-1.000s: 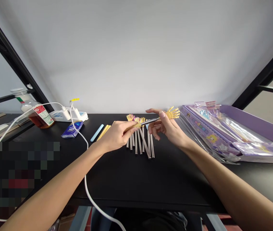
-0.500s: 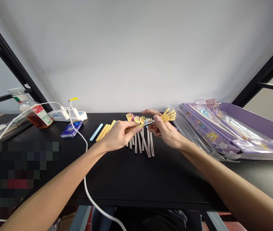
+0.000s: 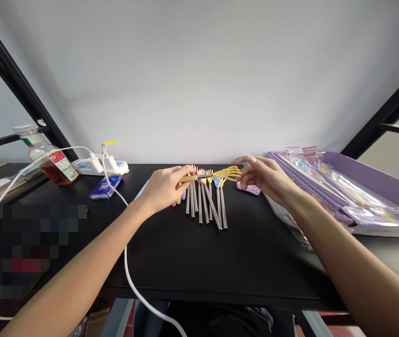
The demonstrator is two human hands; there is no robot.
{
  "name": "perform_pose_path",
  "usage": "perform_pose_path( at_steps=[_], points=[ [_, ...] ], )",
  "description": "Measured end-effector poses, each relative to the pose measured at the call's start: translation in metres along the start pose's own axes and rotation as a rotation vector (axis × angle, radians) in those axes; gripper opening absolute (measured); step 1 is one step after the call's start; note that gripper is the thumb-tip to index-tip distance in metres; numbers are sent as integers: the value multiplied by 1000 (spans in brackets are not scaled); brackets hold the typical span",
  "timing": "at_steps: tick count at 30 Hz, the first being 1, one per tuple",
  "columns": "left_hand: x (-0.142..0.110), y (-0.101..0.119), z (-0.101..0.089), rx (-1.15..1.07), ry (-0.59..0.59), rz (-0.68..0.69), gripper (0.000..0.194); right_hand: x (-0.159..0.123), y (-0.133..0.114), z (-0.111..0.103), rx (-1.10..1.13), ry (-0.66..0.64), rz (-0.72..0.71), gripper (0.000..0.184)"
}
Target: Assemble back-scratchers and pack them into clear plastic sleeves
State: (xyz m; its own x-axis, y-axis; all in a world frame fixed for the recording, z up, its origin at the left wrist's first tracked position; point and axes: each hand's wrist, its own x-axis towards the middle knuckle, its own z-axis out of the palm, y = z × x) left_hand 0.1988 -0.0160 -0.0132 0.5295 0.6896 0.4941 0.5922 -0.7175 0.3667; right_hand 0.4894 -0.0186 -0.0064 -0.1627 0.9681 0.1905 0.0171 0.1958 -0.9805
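My left hand (image 3: pixel 164 187) is closed on the handle of a yellow back scratcher (image 3: pixel 226 174). Its short metal shaft and hand-shaped head point right, above the table. My right hand (image 3: pixel 268 177) is apart from it, fingers loosely curled and separated, with nothing visible in them. Under the scratcher, several metal rods (image 3: pixel 204 206) with colourful hand-shaped heads lie side by side. Handles partly hidden by my left hand include a light blue handle (image 3: pixel 141 189). A small pink packet or card (image 3: pixel 250 188) lies beneath my right hand.
A purple box (image 3: pixel 378 180) with wrapped items stands at right, clear plastic sleeves (image 3: pixel 284 217) beside it. At left are a bottle of brown liquid (image 3: pixel 57 171), a power strip (image 3: pixel 83 166), a blue packet (image 3: pixel 105 186) and a white cable (image 3: pixel 129 276) crossing the table.
My right hand has let go of the back scratcher and moved right, its fingers now apart. The scratcher looks shorter, its head nearer my left hand, which has shifted slightly left.
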Motion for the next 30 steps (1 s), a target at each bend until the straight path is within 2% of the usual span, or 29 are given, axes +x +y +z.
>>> perform_pose_path(
  at_steps=[4,6,9,11,13,16,18,19,21,23,24,27,30],
  points=[
    [0,3,5,271,76,142,26,-8,-4,17,-179,-147,-34,41],
    [1,9,8,366,72,180,30,-11,-5,27,-206,-168,-84,36],
    [1,14,9,401,42,161,32,-12,-5,34,-215,-150,-132,34],
    [1,15,7,373,1,131,30,-9,-6,30,-218,-146,-123,31],
    [1,12,1,323,-41,94,28,-5,-7,19,-124,-46,-108,31],
    [3,7,-10,257,-64,24,29,3,-7,0,211,306,-187,33],
    [5,7,-13,247,-78,-3,31,6,-4,-3,391,432,-233,34],
    [5,8,-12,259,-87,-6,32,6,-3,-1,453,421,-214,34],
    [6,13,-5,309,-97,9,34,5,1,12,504,296,-109,33],
    [5,18,5,366,-85,31,34,3,4,29,447,168,-81,35],
    [5,19,10,387,-69,42,34,3,5,35,417,146,-86,37],
    [4,16,13,395,-25,69,35,5,4,37,414,220,-111,43],
    [4,8,3,319,-71,56,35,10,1,13,491,401,-130,47]
  ],
)
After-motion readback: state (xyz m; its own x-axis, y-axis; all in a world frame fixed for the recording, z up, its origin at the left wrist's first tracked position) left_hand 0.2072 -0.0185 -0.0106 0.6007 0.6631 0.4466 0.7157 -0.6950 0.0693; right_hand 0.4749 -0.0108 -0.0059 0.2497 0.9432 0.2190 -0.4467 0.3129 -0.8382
